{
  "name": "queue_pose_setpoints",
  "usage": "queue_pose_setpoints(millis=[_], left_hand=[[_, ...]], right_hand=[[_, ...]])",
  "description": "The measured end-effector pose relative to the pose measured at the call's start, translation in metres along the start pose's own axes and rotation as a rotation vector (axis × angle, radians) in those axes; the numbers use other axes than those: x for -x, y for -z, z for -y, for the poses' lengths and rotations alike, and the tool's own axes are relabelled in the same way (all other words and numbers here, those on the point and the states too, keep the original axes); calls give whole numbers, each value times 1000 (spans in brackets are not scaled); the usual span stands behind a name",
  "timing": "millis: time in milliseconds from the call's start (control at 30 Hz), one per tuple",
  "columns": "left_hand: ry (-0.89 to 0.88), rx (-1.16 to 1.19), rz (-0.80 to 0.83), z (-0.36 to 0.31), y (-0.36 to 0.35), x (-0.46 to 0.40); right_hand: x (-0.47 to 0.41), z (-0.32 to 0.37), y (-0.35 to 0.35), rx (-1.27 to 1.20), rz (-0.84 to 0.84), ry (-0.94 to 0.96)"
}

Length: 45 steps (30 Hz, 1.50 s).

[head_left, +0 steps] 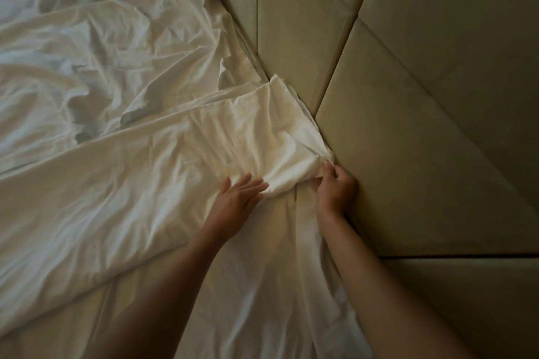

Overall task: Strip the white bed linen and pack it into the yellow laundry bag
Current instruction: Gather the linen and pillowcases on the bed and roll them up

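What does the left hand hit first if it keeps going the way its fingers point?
The left hand points up-right at the bunched sheet corner its fingertips already touch. Past that fold is the padded headboard, though depth there is unclear.

Padded headboard (423,73): beige upholstered panels, separated by straight seams, occupying the right side of the view. Dark strip at top-left corner; unidentifiable.

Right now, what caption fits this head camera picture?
Right hand grips the white sheet by the padded headboard; left hand presses it flat.
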<state>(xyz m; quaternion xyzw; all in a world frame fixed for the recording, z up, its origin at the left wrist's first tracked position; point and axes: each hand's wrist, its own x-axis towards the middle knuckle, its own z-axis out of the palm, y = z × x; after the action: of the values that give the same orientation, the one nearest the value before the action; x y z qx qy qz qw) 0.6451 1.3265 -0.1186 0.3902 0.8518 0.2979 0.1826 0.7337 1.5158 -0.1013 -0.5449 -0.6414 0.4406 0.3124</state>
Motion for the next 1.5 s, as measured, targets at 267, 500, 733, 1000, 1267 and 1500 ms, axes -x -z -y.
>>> queue_pose_setpoints(millis=[267, 500, 733, 1000, 1267, 1500], left_hand=[[53, -45, 48, -6, 7, 5], [362, -372, -254, 2, 26, 68], [523, -404, -57, 49, 37, 146], [543, -311, -259, 45, 100, 212], [680, -177, -479, 94, 151, 370], [874, 77, -682, 162, 182, 494]], right_hand=[[39, 14, 5, -70, -81, 64], [88, -11, 1, 394, 408, 524], [115, -34, -10, 847, 466, 535], [235, 18, -24, 541, 629, 717], [397, 61, -51, 439, 898, 720], [528, 57, -78, 492, 1069, 743]])
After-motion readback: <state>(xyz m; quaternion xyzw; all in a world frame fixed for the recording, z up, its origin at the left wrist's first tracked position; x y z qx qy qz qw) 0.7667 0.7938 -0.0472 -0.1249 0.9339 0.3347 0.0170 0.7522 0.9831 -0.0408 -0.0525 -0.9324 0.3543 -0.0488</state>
